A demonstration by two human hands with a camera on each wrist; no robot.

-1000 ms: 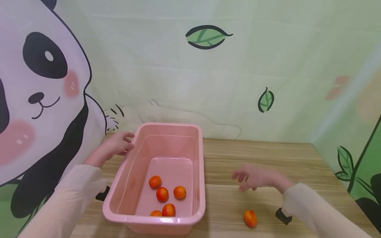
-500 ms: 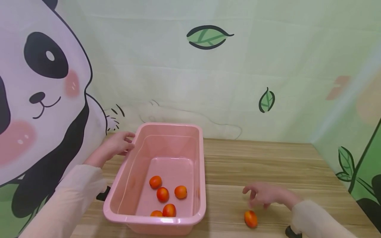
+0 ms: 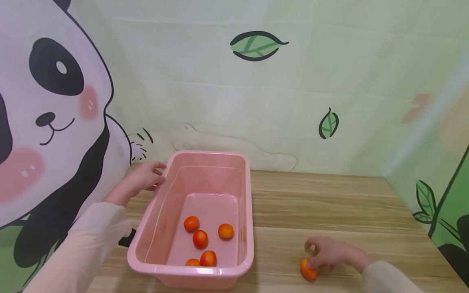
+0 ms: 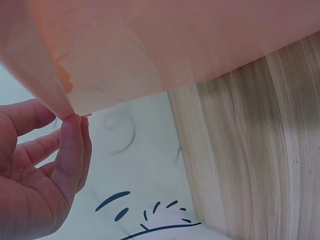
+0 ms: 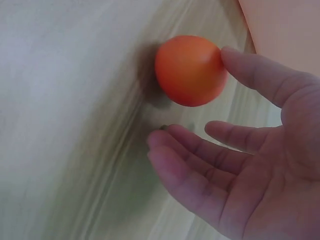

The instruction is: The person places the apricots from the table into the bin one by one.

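On the wooden table to the right of a pink plastic tub [image 3: 250, 211] lies an orange-red tomato [image 3: 307, 272]. My right hand [image 3: 331, 252] is over it; in the right wrist view the thumb touches one side of the tomato [image 5: 185, 75], while the other fingers are spread apart from it. My left hand [image 3: 144, 177] is at the tub's far left side. There, the left wrist view has its thumb and fingertips pinching the tub's rim. Several tomatoes rest on the tub's floor, among them a tomato [image 3: 225, 231] near the right wall; the front one is partly hidden behind the rim.
The wooden table [image 3: 322, 199] reaches back to a pale green cloth backdrop [image 3: 205, 89] printed with leaves and a large panda [image 3: 66, 122]. The tub stands close to that backdrop, with its right wall between the loose tomato and the others.
My right hand has come down and slightly right, its thumb now on the loose tomato. Inside the tub, the rightmost tomato has rolled slightly back and right. My left hand has stayed put.
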